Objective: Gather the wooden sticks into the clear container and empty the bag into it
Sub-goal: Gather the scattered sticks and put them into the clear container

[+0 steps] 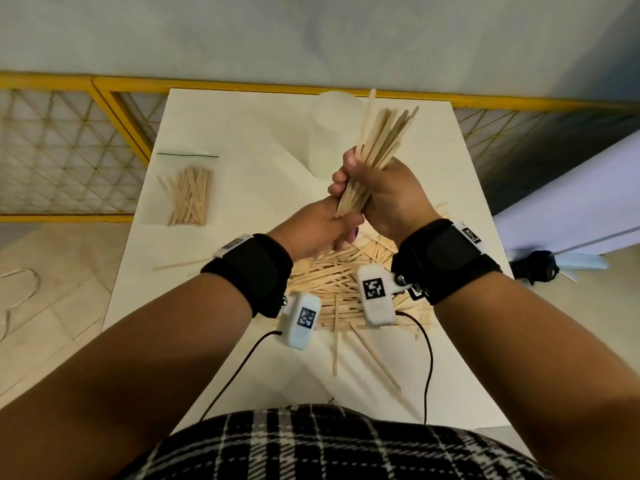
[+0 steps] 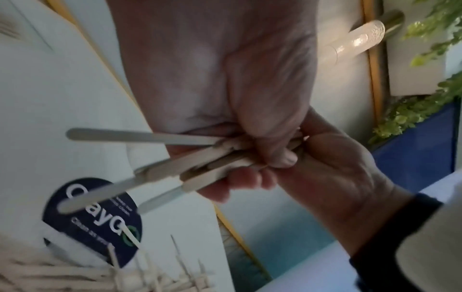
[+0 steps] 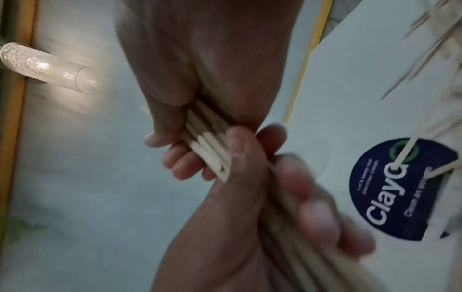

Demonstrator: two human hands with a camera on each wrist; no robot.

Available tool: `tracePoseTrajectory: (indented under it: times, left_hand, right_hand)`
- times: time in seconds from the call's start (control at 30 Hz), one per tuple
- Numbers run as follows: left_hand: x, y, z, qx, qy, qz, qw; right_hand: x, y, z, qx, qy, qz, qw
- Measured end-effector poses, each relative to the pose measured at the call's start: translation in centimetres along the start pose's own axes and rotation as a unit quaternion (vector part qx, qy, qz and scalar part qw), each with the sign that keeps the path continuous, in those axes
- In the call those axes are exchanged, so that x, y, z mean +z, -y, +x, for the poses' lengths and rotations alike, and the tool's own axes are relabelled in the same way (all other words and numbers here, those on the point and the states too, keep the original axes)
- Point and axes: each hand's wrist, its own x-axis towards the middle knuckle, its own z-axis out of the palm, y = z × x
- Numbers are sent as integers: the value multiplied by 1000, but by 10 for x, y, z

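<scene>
Both hands hold one bundle of wooden sticks (image 1: 384,133) raised over the white table (image 1: 242,133). My right hand (image 1: 381,192) grips the bundle's middle, and the sticks fan up and away from it. My left hand (image 1: 311,230) is just below, its fingers curled round the bundle's lower end (image 3: 207,146). In the left wrist view stick ends (image 2: 150,168) jut out past my left thumb (image 2: 275,138). The clear container (image 1: 329,133) sits at the back of the table, behind the bundle. A clear zip bag of sticks (image 1: 190,195) lies at the left.
A big loose pile of sticks (image 1: 332,271) covers the table under my wrists, with strays (image 1: 374,362) near the front edge. A dark round sticker (image 3: 395,187) lies on the table. A yellow-framed mesh rail (image 1: 69,150) runs behind the table.
</scene>
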Motion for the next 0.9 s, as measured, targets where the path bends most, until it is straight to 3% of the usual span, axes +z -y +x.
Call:
tracePoseTrajectory:
  times: [0.1, 0.2, 0.23, 0.3, 0.37, 0.47, 0.63, 0.7, 0.73, 0.8, 0.83, 0.9]
  left_hand:
    - [-1, 8, 1, -4, 4, -19, 1000]
    - [1, 11, 7, -49, -44, -112, 992]
    - [0, 12, 8, -76, -80, -204, 973]
    - [-5, 20, 11, -124, -129, -420, 890]
    - [-9, 24, 13, -148, -147, -533, 820]
    - [-8, 18, 18, -151, -152, -562, 799]
    - [-7, 11, 21, -157, -137, -512, 834]
    - [-13, 18, 17, -177, -137, -479, 849]
    - [-20, 26, 16, -190, -145, -424, 874]
    - [-37, 50, 7, -194, -182, -184, 946]
    - [-50, 69, 1, -192, -223, -20, 956]
    - [-75, 111, -18, -207, -286, 251, 902]
  right_hand:
    - [-1, 5, 1, -11, -12, -39, 999]
    - [8, 26, 8, -104, -36, -79, 991]
    - [11, 36, 11, -133, -37, -75, 988]
    - [16, 50, 14, -168, -35, -70, 983]
    - [21, 49, 15, -168, -26, -69, 983]
    - [25, 23, 14, -122, -26, -69, 990]
    - [21, -26, 13, -26, -54, -126, 990]
    - [17, -28, 25, -24, -67, -150, 986]
    - [15, -23, 36, -40, -77, -159, 984]
    - [10, -6, 62, -94, -115, -157, 976]
    - [6, 6, 80, -125, -139, -148, 971]
    - [1, 28, 115, -180, -185, -136, 957]
